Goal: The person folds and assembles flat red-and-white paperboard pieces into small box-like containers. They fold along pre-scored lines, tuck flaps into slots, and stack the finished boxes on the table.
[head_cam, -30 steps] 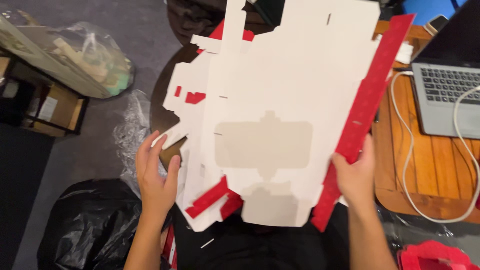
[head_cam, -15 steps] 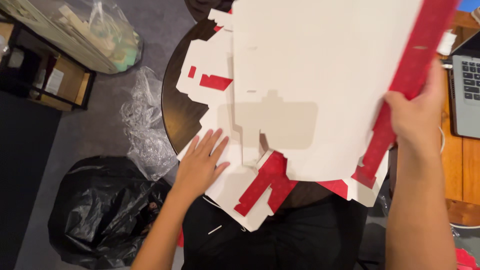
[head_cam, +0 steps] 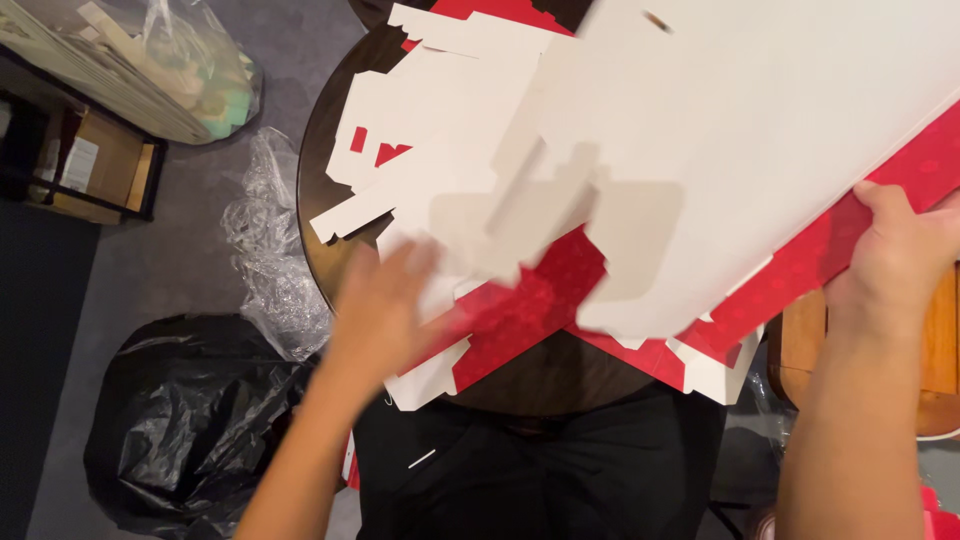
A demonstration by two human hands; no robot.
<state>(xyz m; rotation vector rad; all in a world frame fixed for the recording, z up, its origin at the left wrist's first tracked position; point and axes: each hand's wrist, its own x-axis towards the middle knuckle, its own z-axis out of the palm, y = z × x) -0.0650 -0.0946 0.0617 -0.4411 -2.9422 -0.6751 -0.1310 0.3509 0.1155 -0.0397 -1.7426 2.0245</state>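
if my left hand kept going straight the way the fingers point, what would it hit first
Probably the red-and-white flat cardboard sheets stacked on the round dark table. The left hand is blurred and already at their near edge; depth is unclear.

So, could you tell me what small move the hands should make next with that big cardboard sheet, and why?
Probably press the left hand flat on the stack underneath and steady it. The right hand grips the red edge of the lifted sheet, which is tilted above the round table, while the left hand is blurred over loose sheets that overhang the near rim and could slide.
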